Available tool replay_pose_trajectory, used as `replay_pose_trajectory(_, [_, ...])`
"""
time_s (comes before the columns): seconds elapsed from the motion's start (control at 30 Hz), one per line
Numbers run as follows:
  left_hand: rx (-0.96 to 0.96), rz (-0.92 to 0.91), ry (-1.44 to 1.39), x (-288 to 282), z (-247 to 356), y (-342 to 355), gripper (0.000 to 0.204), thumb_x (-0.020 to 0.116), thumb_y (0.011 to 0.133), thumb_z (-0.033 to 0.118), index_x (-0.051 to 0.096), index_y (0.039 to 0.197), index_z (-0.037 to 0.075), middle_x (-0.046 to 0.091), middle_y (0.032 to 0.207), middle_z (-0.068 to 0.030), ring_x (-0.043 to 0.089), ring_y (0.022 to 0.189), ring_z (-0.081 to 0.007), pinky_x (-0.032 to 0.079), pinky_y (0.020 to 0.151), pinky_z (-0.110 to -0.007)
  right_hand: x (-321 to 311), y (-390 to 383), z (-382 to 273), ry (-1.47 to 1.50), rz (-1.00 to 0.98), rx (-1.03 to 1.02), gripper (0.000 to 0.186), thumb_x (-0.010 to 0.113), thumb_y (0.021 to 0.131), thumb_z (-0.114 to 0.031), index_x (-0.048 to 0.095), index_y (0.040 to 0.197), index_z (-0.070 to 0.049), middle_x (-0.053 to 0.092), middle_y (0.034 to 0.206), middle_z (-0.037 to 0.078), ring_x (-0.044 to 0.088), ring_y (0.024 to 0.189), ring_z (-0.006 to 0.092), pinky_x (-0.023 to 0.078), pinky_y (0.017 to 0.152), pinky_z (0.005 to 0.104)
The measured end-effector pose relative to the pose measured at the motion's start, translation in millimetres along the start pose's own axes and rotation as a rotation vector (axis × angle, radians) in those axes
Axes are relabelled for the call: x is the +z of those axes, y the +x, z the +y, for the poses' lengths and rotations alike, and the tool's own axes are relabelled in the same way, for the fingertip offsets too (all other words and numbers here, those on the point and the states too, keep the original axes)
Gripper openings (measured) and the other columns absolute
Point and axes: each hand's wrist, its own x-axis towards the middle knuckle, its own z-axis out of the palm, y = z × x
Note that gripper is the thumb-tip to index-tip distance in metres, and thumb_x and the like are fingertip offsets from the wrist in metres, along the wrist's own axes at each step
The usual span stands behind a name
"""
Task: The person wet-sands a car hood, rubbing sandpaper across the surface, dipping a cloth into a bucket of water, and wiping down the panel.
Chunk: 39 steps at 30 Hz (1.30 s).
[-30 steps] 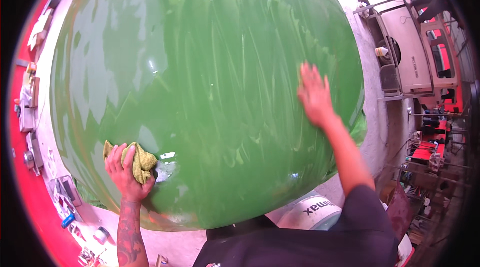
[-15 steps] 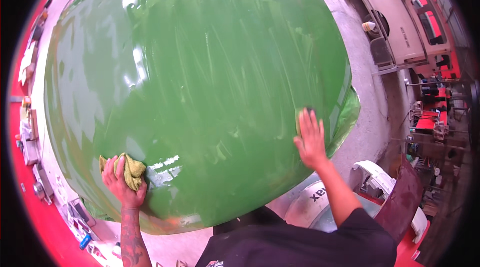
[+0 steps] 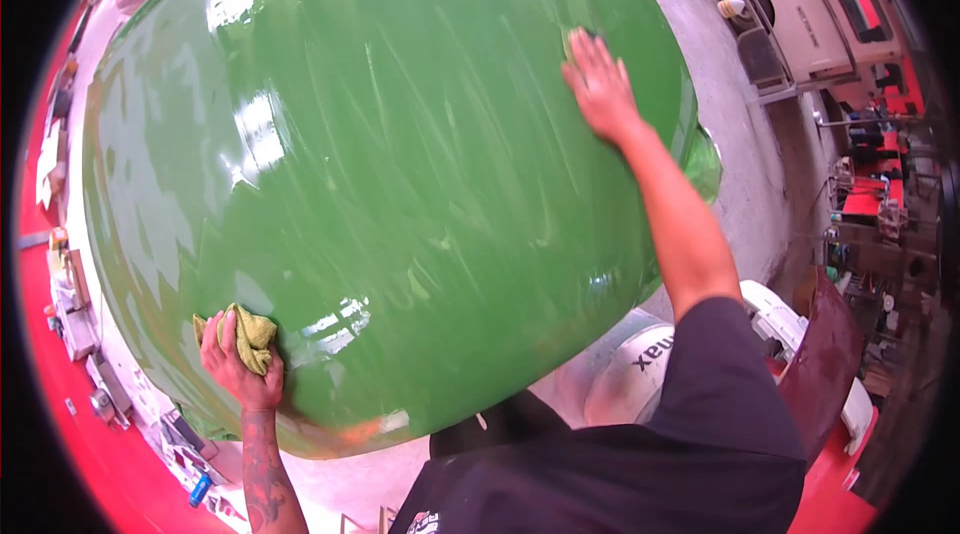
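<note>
1. The left hand [image 3: 238, 374], at the end of a tattooed forearm, grips a bunched yellow-green cloth [image 3: 256, 336] against the lower left of a glossy green panel [image 3: 400, 194].
2. The right hand [image 3: 603, 94] lies palm down near the panel's upper right, arm stretched and fingers extended. A thin yellowish edge [image 3: 569, 46] and a dark spot show at the fingertips; whether the hand grips that item, the picture does not tell.
3. Between the hands, the broad, curved panel carries long pale streaks, with bright reflections at left and lower centre.
4. A dark shirt [image 3: 620, 469] fills the lower edge, its sleeve covering the upper right arm; beside it, below the panel, sits a pale, rounded container [image 3: 635, 374] with dark lettering.
5. At lower right, a dark red panel [image 3: 825, 364] stands beside a curved white part [image 3: 775, 316].
6. Farther out at upper right, a pale vehicle body [image 3: 790, 9] stands beyond a strip of grey floor [image 3: 745, 159], a small white-and-yellow container [image 3: 732, 8] near it.
</note>
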Motion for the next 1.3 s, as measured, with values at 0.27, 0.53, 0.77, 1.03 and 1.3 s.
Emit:
replay_pose_trajectory(0.27, [0.000, 0.026, -0.032, -7, -3, -4, 0.067, 0.067, 0.070, 0.026, 0.051, 0.133, 0.012, 0.052, 0.131, -0.0127, 0.044, 0.126, -0.0344, 0.027, 0.109, -0.050, -15, -297, -75, 0.089, -0.149, 0.029, 0.071, 0.045, 0.096, -0.040, 0.016, 0.155, -0.011, 0.015, 0.161, 0.012, 0.010, 0.149, 0.0341, 0.007, 0.117, 0.0566])
replay_pose_trajectory(0.53, [0.020, 0.074, -0.020, 6, 0, -1, 0.062, 0.073, 0.076, 0.043, 0.054, 0.129, 0.017, 0.052, 0.128, -0.0126, 0.045, 0.125, -0.0334, 0.029, 0.106, -0.050, 1, -108, -123, -0.051, 0.078, 0.284, 0.064, 0.033, 0.100, -0.047, 0.022, 0.154, -0.013, 0.018, 0.161, 0.006, 0.019, 0.147, 0.0325, 0.015, 0.116, 0.0580])
replay_pose_trajectory(0.77, [0.016, 0.116, -0.002, 15, -16, -4, 0.057, 0.074, 0.076, 0.049, 0.057, 0.122, 0.019, 0.054, 0.125, -0.0108, 0.047, 0.123, -0.0306, 0.031, 0.105, -0.049, 8, -308, -328, 0.135, -0.158, -0.016, 0.072, 0.040, 0.096, -0.053, 0.020, 0.154, -0.015, 0.013, 0.162, 0.006, 0.015, 0.148, 0.0310, 0.014, 0.115, 0.0612])
replay_pose_trajectory(1.03, [0.009, 0.133, -0.050, 20, -2, 3, 0.055, 0.073, 0.077, 0.050, 0.058, 0.121, 0.021, 0.056, 0.124, -0.0097, 0.047, 0.123, -0.0290, 0.032, 0.105, -0.049, -4, -214, -170, 0.006, 0.090, 0.516, 0.063, 0.028, 0.101, -0.048, 0.019, 0.154, -0.015, 0.016, 0.161, 0.004, 0.015, 0.148, 0.0277, 0.011, 0.117, 0.0577])
replay_pose_trajectory(1.3, [-0.025, 0.134, 0.001, 15, -15, -1, 0.055, 0.072, 0.078, 0.051, 0.059, 0.121, 0.021, 0.057, 0.125, -0.0073, 0.047, 0.125, -0.0272, 0.031, 0.106, -0.048, 40, -385, -385, 0.279, 0.016, 0.228, 0.069, 0.048, 0.095, -0.043, 0.024, 0.153, -0.016, 0.015, 0.162, 0.006, 0.013, 0.148, 0.0306, 0.012, 0.115, 0.0632])
